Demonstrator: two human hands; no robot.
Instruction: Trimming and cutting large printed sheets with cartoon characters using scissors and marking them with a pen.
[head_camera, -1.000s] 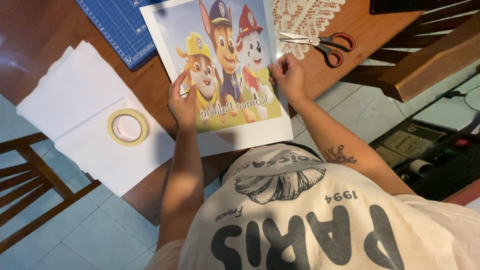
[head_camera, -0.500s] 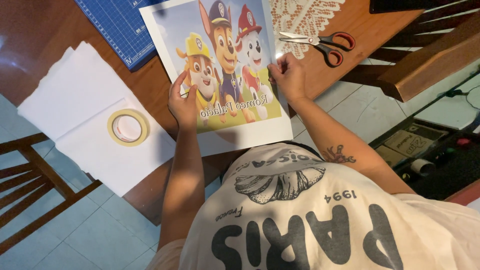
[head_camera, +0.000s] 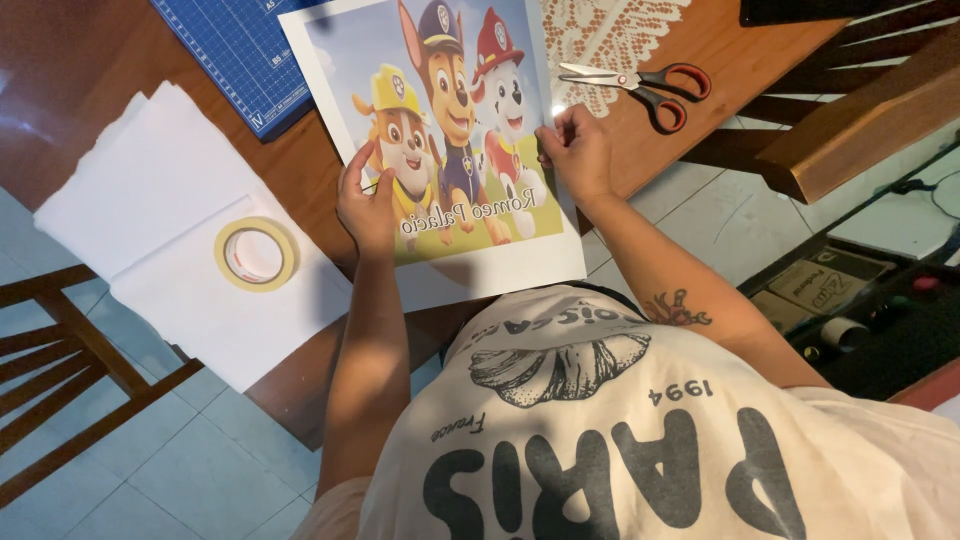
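Your left hand (head_camera: 368, 205) and right hand (head_camera: 578, 150) pinch the side edges of the cartoon puppy print (head_camera: 440, 140). A masking tape roll (head_camera: 257, 254) lies left of your left fingers, and red-handled scissors (head_camera: 640, 85) lie just beyond your right fingertips.

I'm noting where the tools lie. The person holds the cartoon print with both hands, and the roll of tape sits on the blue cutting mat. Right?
Not quite. In the head view both hands, left hand and right hand, do hold the cartoon print, but the roll of tape sits on the white paper sheets, not the blue cutting mat.

Left hand (head_camera: 368, 205) raised ahead of its bare forearm, fingers spread and pinching with thumb, right hand (head_camera: 577, 150) well apart to its side, fingers curled in a pinch, tattooed right forearm angled back behind it
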